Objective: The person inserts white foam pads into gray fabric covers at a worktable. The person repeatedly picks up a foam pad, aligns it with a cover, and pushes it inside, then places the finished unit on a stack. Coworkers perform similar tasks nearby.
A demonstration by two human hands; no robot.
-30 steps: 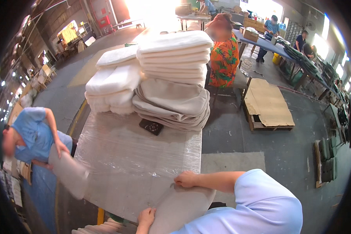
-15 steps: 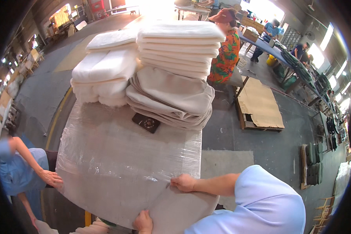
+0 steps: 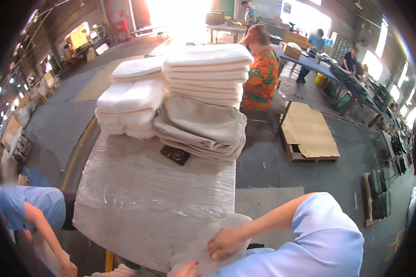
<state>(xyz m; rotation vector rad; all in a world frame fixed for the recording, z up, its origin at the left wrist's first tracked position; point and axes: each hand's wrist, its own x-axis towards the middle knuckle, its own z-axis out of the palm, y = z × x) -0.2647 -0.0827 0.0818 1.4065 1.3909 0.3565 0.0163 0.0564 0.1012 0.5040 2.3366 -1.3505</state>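
The left hand [image 3: 188,269] is blurred and cut off by the near edge, so its hold is unclear. The right hand's [image 3: 224,245] palm is hidden against the grey piece [image 3: 233,223] — whose near end runs out of view. At near left, an arm partly covers a co-worker's pale panel [image 3: 50,254]. Glare swallows the far doorway [image 3: 178,18] — and small items on the blue table [image 3: 326,66] defy telling.

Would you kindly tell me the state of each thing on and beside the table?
Grey piece: spread out under the right hand
White pads: stacked, two piles
Grey covers: stacked, edges uneven
Black device: lying flat
Plastic film: stretched, wrinkled
Cardboard: flat, on a pallet
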